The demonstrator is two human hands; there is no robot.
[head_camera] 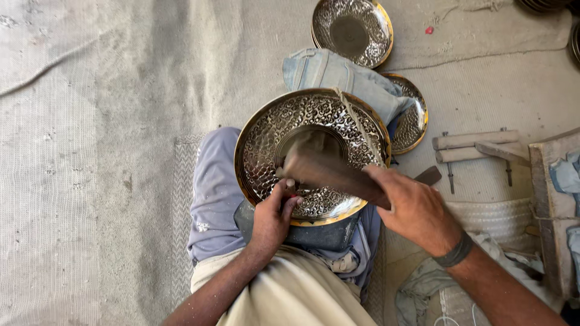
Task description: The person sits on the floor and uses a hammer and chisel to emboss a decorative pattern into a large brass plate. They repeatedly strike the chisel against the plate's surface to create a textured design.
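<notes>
grey, dusty matting [90,151] covered the floor, coarse in weave and creased, with a finer ribbed strip showing beside the seated person's left leg. no room walls were in view; the camera looked straight down onto the floor and the person's lap.

on that lap, over a blue trouser leg [214,187] and a dark pad, lay a large round metal plate [272,130], its face hammered in a dense curling pattern around a plain centre, with a brass-coloured rim. a cord [356,121] ran across its right half. the left hand [272,220] rested at the plate's near rim, fingers closed narrowly on a small tool [290,184] whose tip met the pattern. the right hand [414,208], with a dark band on the wrist, was wrapped around the handle of a hammer [326,169]; the hammer was blurred over the plate's centre, so i could not tell whether it touched.

beyond the plate's far rim a folded pale blue cloth [338,75] lay over a second patterned plate [414,121], and a third such plate [353,30] sat further off near the top edge of the matting. to the right were wooden pieces with metal pins [474,145], a wooden board [547,199], a woven white mat [495,217] and crumpled rags [423,284]. dark round rims showed at the top right corner.
</notes>
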